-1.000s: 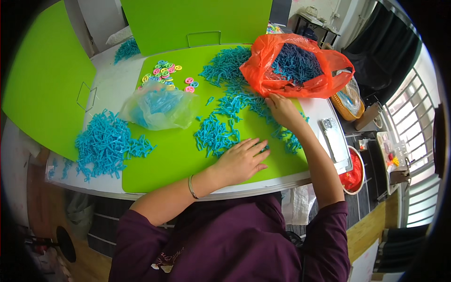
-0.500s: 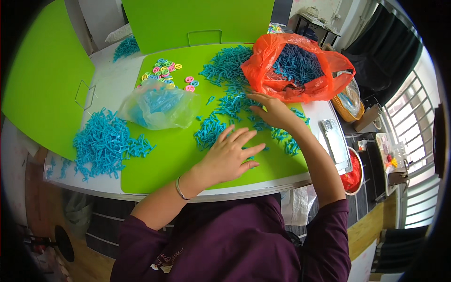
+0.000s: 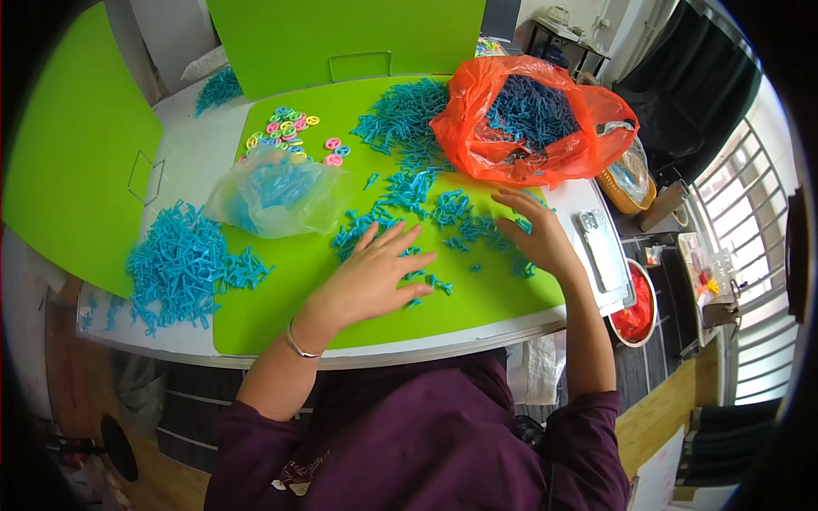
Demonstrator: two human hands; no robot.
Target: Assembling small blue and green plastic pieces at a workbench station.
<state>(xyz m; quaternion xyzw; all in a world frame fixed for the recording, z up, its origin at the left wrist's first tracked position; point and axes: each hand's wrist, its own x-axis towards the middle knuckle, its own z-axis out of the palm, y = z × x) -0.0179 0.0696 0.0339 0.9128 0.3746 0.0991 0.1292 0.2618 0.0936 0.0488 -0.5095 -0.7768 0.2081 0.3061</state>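
Small blue plastic clip-like pieces [image 3: 452,207] lie scattered on a green mat [image 3: 503,311] in front of me. Over the nearer left part of them is my left hand [image 3: 371,272], fingers spread, palm down, hiding some pieces. My right hand [image 3: 538,234] hovers by the right side of the scatter, its fingers also apart; some pieces lie under and beside it. Neither hand holds anything that I can see. Beyond my right hand, a red plastic bag [image 3: 460,157] stands wide open with darker blue pieces [image 3: 532,111] inside. A larger blue pile [image 3: 400,115] sits left of that bag.
A translucent bag of blue pieces [image 3: 277,192] rests left of centre, near pastel rings [image 3: 285,128]. Another blue heap [image 3: 175,268] lies at the table's left. Green boards [image 3: 341,34] stand at the back and left. A phone [image 3: 601,251] lies by the right edge.
My right hand has moved right and nearer, away from the red bag's front. My left hand has shifted left. The blue pieces between them are more spread out and more visible.
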